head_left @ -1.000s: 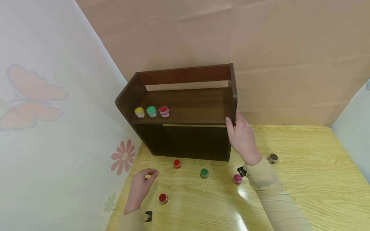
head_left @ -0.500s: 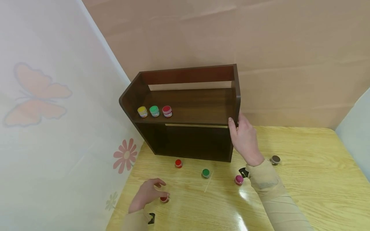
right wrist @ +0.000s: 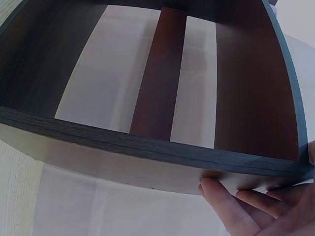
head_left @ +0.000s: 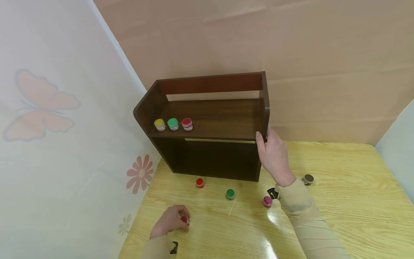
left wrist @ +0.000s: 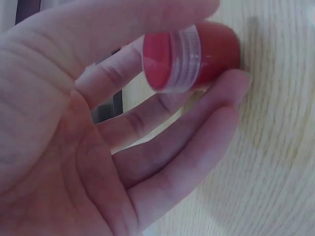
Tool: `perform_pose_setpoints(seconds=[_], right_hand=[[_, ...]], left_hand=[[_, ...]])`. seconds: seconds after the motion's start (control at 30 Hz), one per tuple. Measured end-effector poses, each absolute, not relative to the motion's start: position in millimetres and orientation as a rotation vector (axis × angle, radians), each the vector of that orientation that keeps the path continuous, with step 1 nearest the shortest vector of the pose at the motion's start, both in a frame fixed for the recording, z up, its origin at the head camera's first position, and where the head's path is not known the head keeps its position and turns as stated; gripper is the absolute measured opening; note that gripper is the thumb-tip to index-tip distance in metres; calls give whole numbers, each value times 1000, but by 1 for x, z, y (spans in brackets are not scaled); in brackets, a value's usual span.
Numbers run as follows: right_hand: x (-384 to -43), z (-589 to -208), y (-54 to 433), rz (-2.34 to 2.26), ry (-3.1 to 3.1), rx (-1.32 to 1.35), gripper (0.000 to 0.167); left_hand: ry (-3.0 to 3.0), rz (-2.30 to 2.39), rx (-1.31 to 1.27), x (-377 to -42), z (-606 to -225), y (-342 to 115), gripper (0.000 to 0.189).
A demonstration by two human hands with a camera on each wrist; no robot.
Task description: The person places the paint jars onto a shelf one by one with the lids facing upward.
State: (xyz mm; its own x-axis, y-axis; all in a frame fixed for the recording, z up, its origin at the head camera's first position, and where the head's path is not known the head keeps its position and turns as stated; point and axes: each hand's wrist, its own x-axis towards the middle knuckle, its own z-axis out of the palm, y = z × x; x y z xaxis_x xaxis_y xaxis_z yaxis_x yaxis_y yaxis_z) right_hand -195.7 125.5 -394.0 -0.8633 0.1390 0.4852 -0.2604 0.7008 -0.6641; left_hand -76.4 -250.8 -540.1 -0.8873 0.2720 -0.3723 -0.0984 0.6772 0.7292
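My left hand (head_left: 173, 220) is low on the table at the front left, its thumb and fingers around a small paint jar (left wrist: 211, 51) with a dark red lid. In the left wrist view the jar sits between thumb and fingertips, its base by the wood surface. My right hand (head_left: 275, 158) grips the right side panel of a dark brown two-tier shelf (head_left: 223, 118), thumb at the front edge. In the right wrist view the fingers (right wrist: 221, 201) press the panel's outer face. Yellow (head_left: 160, 125), light green (head_left: 173, 124) and red (head_left: 187, 124) jars stand in a row on the upper tier.
Before the shelf, a bright red-lidded jar (head_left: 199, 183), a green one (head_left: 230, 194) and a magenta one (head_left: 267, 201) stand on the wooden table (head_left: 339, 216). A dark-lidded jar (head_left: 308, 179) is right of the right wrist. A white flowered wall sheet borders the left side.
My left hand has moved right and down to the dark red-lidded jar and its fingers have closed around it. The right hand keeps its grip on the shelf. The head view has shifted slightly.
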Motion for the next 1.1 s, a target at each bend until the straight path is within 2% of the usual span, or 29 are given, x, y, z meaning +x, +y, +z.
perform_pose_setpoints(seconds=[0.47, 0.77, 1.1], right_hand=[[-196, -395, 126, 1046, -2394, 93, 41], [-196, -395, 127, 1036, -2392, 95, 41], [-197, -396, 126, 1038, -2401, 105, 42]], left_hand=[[2639, 1066, 131, -87, -540, -246, 13], [2884, 1116, 134, -96, -528, -227, 14], [2991, 1148, 248, -107, -504, -204, 25]])
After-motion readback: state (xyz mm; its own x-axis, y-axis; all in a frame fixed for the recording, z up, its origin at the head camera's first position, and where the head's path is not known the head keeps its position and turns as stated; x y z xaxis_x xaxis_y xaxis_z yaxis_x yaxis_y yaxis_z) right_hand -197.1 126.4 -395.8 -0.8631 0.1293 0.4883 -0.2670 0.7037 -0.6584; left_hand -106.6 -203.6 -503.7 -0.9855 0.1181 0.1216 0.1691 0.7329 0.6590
